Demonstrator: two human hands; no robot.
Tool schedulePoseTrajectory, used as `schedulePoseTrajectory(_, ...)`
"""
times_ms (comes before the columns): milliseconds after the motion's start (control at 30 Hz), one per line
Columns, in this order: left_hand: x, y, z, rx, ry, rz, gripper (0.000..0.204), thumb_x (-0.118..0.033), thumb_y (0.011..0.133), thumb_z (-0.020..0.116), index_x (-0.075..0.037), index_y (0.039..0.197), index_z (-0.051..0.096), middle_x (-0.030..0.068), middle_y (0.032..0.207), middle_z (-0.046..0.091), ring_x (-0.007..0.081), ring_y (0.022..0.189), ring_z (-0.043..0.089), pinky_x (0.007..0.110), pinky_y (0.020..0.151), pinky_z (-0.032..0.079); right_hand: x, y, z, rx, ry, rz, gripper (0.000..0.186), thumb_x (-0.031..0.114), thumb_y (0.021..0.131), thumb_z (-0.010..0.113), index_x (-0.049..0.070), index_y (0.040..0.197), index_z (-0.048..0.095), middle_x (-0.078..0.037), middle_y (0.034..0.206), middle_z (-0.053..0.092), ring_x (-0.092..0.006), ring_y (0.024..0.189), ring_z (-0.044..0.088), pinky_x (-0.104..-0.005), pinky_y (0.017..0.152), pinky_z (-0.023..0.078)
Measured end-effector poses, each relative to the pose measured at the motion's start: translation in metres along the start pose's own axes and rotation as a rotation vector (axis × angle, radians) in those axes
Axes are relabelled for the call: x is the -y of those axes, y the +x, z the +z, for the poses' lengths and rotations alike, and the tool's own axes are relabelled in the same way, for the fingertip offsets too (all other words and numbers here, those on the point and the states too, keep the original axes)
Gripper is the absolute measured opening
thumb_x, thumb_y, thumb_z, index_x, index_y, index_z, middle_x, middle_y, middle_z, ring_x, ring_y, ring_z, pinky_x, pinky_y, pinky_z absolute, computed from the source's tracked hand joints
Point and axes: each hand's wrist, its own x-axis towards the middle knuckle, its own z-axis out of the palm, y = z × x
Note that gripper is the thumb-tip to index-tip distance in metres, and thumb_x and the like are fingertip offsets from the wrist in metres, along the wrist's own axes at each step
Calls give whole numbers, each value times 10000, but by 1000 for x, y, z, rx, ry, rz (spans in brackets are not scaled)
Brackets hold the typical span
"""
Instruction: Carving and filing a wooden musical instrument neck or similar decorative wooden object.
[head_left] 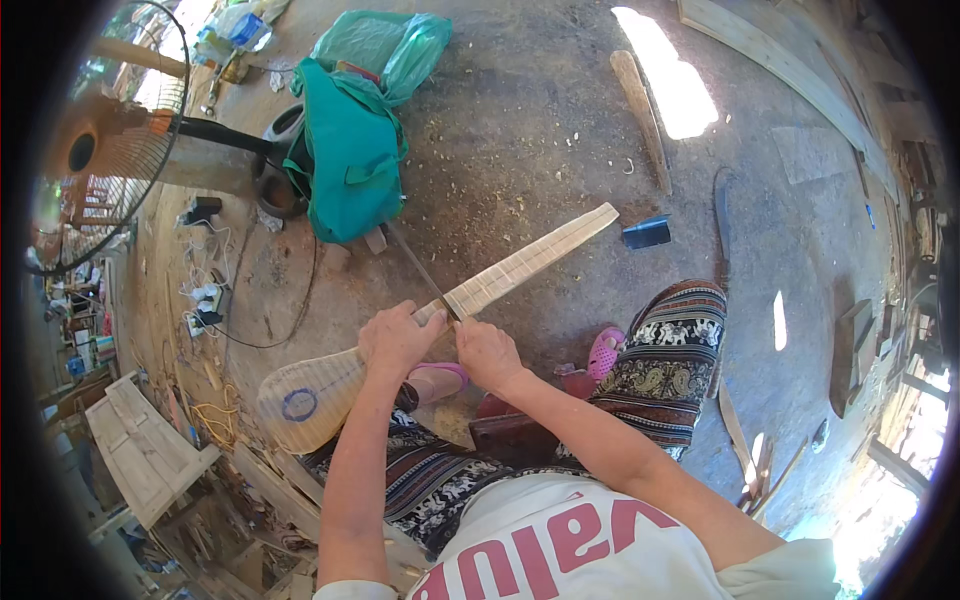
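A pale wooden lute-like instrument [530, 255] lies aslant across my lap, its long neck crossed by evenly spaced lines. At lower left is its rounded body, marked with a blue circle. My left hand [398, 340] is closed around the neck near the body. My right hand [487, 352] is closed on a hand tool with a long thin metal blade [418, 262]. That blade crosses the neck between my hands and points away to the upper left. My fingers hide its handle, and I cannot tell whether it is a file or a saw.
A teal bag [350, 165] and a green plastic bag [415, 60] are ahead, beside a standing fan [95, 150]. A blue object [646, 232] and a wood strip [640, 115] lie on the floor. Cables [210, 290] trail at left. Wood pieces [145, 445] crowd the lower left.
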Motion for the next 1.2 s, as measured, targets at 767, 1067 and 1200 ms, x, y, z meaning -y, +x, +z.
schedulePoseTrajectory(767, 6, -3, 3, 1, -51, -18, 539, -599, 769, 597, -88, 892, 716, 194, 841, 696, 366, 864, 670, 445, 756, 515, -2, -9, -1, 40, 16, -7, 333, 260, 986, 421, 3, 833, 567, -286, 775, 634, -478, 752, 624, -557, 689, 495)
schedulePoseTrajectory(1067, 4, -1, -9, 26, -39, -43, 517, -563, 764, 625, -72, 897, 713, 198, 869, 699, 357, 869, 675, 433, 767, 516, -5, -27, -12, 75, 11, 11, 343, 272, 986, 415, 5, 834, 568, -283, 763, 630, -490, 754, 614, -565, 686, 487)
schedulePoseTrajectory(1200, 11, -6, -6, -11, -71, -41, 517, -565, 764, 624, -74, 903, 715, 202, 871, 698, 358, 874, 675, 433, 770, 517, 3, -20, -1, 33, 40, -15, 320, 259, 983, 422, 10, 839, 563, -290, 769, 627, -497, 765, 607, -574, 695, 478)
